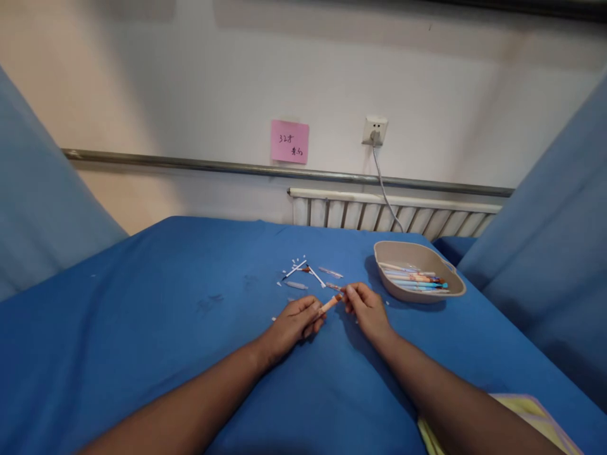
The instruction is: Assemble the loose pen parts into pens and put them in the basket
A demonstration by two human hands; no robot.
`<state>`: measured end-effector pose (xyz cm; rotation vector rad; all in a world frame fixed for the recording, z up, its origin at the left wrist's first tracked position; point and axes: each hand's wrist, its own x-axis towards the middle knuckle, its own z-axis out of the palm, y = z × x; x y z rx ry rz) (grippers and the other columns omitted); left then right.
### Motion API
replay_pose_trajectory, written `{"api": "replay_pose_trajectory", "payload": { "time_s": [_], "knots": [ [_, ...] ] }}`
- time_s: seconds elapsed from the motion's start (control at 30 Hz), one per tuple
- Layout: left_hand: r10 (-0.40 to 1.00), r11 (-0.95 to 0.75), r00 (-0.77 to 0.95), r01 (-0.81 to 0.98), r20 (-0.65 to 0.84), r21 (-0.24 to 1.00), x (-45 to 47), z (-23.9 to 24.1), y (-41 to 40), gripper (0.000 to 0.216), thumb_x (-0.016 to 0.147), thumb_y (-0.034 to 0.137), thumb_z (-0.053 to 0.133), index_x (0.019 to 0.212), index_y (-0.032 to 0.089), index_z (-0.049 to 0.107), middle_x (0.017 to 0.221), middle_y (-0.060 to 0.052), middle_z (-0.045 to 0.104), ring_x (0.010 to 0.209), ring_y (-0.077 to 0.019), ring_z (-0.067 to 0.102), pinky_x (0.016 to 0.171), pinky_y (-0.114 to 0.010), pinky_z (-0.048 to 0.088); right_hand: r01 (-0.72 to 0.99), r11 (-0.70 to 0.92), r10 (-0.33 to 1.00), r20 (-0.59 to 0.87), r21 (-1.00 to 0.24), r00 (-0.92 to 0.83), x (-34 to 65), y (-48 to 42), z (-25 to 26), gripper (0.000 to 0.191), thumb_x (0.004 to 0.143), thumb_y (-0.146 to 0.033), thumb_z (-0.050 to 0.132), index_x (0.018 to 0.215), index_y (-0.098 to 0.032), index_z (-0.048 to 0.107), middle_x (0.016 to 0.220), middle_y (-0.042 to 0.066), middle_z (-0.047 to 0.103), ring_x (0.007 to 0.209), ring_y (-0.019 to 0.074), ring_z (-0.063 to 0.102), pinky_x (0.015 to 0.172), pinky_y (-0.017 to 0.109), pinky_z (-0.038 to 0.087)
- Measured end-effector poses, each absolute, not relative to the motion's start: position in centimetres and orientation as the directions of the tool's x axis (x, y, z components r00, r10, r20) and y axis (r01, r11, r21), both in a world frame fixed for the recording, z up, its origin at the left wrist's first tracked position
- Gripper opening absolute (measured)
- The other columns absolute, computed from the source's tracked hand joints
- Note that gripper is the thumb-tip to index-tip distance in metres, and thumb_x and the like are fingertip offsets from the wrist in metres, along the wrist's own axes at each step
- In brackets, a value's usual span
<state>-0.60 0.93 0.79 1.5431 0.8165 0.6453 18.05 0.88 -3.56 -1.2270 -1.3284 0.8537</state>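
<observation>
My left hand (298, 317) is closed around the peach-coloured barrel of a pen (331, 304), which has a brown end pointing up and right. The fingers of my right hand (367, 309) are pinched together right at that brown end; what lies between them is too small to make out. Just beyond my hands lie loose pen parts: thin white refills with dark tips (294, 270), a clear tube (296, 285), another clear piece (331, 272) and a brown piece (303, 270). Tiny white bits (279, 284) are scattered about them.
A beige plastic basket (417, 296) holding several pens (415, 278) stands to the right on the blue cloth (165, 303). A yellow cloth (521, 411) lies under my right forearm. Behind are a metal rail, a radiator (360, 212) and a plugged socket (375, 131); blue curtains flank both sides.
</observation>
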Motion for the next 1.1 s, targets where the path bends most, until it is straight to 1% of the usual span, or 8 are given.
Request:
{"api": "replay_pose_trajectory", "payload": {
  "time_s": [0.13, 0.33, 0.5, 0.67, 0.77, 0.87, 0.97, 1.1],
  "knots": [
    [0.813, -0.122, 0.582, 0.124, 0.027, 0.985, -0.5, 1.0, 0.4, 0.039, 0.090, 0.050, 0.033, 0.081, 0.016, 0.051, 0.059, 0.003, 0.050, 0.046, -0.0077, 0.037, 0.044, -0.021, 0.027, 0.469, 0.273, 0.943, 0.330, -0.840, 0.041, 16.7, 5.0, -3.3, 0.020, 0.083, -0.028, 0.050, 0.096, -0.017, 0.061, 0.089, 0.006, 0.066, 0.079, 0.0164, 0.060, 0.072, 0.028, 0.045],
    [0.797, -0.236, 0.598, 0.168, 0.092, 0.957, -1.0, 0.4, -0.3, 0.031, 0.088, 0.046, 0.044, 0.081, 0.016, 0.051, 0.061, 0.003, 0.051, 0.054, -0.0089, 0.044, 0.052, -0.021, 0.034, 0.862, 0.351, 0.918, 0.314, -0.366, -0.241, 12.5, 9.6, -0.9, 0.024, 0.083, -0.018, 0.051, 0.103, -0.020, 0.063, 0.104, 0.008, 0.066, 0.101, 0.0210, 0.054, 0.086, 0.032, 0.037],
    [0.804, -0.269, 0.585, 0.202, 0.104, 0.942, -1.1, 0.1, -0.2, 0.032, 0.089, 0.045, 0.041, 0.078, 0.016, 0.050, 0.060, 0.003, 0.051, 0.054, -0.0091, 0.045, 0.054, -0.021, 0.035, 0.891, 0.329, 0.926, 0.289, -0.313, -0.241, 11.0, 10.2, -1.0, 0.020, 0.084, -0.015, 0.046, 0.088, -0.016, 0.066, 0.092, 0.012, 0.067, 0.095, 0.0239, 0.055, 0.084, 0.036, 0.035],
    [0.778, -0.331, 0.618, 0.248, 0.114, 0.910, -0.6, 0.3, -1.6, 0.027, 0.086, 0.040, 0.047, 0.077, 0.016, 0.053, 0.058, 0.005, 0.047, 0.054, -0.0083, 0.040, 0.051, -0.019, 0.030, 0.874, 0.327, 0.924, 0.314, -0.360, -0.217, 12.0, 8.6, -1.1, 0.019, 0.085, -0.018, 0.048, 0.093, -0.016, 0.064, 0.097, 0.011, 0.066, 0.095, 0.0215, 0.055, 0.085, 0.034, 0.038],
    [0.718, -0.354, 0.693, 0.277, 0.069, 0.893, -0.2, 0.5, -2.7, 0.023, 0.085, 0.036, 0.049, 0.080, 0.016, 0.057, 0.059, 0.005, 0.049, 0.054, -0.0084, 0.042, 0.051, -0.019, 0.030, 0.647, 0.283, 0.941, 0.335, -0.708, -0.046, 14.2, 6.0, -1.0, 0.017, 0.082, -0.024, 0.051, 0.092, -0.017, 0.062, 0.091, 0.007, 0.065, 0.081, 0.0173, 0.059, 0.076, 0.031, 0.044],
    [0.684, -0.372, 0.729, 0.312, 0.031, 0.875, 0.0, 0.4, -2.8, 0.022, 0.085, 0.035, 0.048, 0.080, 0.016, 0.058, 0.061, 0.004, 0.054, 0.056, -0.0094, 0.047, 0.052, -0.019, 0.032, 0.120, 0.113, 0.987, 0.125, -0.986, 0.100, 17.1, 2.3, -1.0, 0.023, 0.073, -0.037, 0.064, 0.085, -0.017, 0.061, 0.076, 0.002, 0.063, 0.068, 0.0157, 0.060, 0.063, 0.029, 0.047],
    [0.714, -0.340, 0.700, 0.324, 0.018, 0.883, 0.1, 0.2, -1.9, 0.024, 0.085, 0.036, 0.047, 0.078, 0.015, 0.055, 0.061, 0.003, 0.054, 0.057, -0.0103, 0.049, 0.053, -0.019, 0.034, -0.258, -0.001, 0.992, -0.034, -0.966, 0.122, 19.5, -1.2, -1.0, 0.029, 0.062, -0.035, 0.076, 0.082, -0.017, 0.063, 0.075, 0.001, 0.061, 0.066, 0.0128, 0.059, 0.064, 0.027, 0.047],
    [0.789, -0.329, 0.614, 0.368, 0.039, 0.870, -0.1, -0.2, -0.4, 0.028, 0.086, 0.041, 0.044, 0.078, 0.016, 0.054, 0.062, 0.002, 0.056, 0.058, -0.0114, 0.050, 0.055, -0.021, 0.036, -0.461, -0.052, 0.993, -0.094, -0.886, 0.070, 20.9, -3.5, -0.7, 0.025, 0.060, -0.028, 0.079, 0.078, -0.016, 0.065, 0.077, 0.001, 0.062, 0.068, 0.0101, 0.057, 0.068, 0.025, 0.047]
  ]
}}
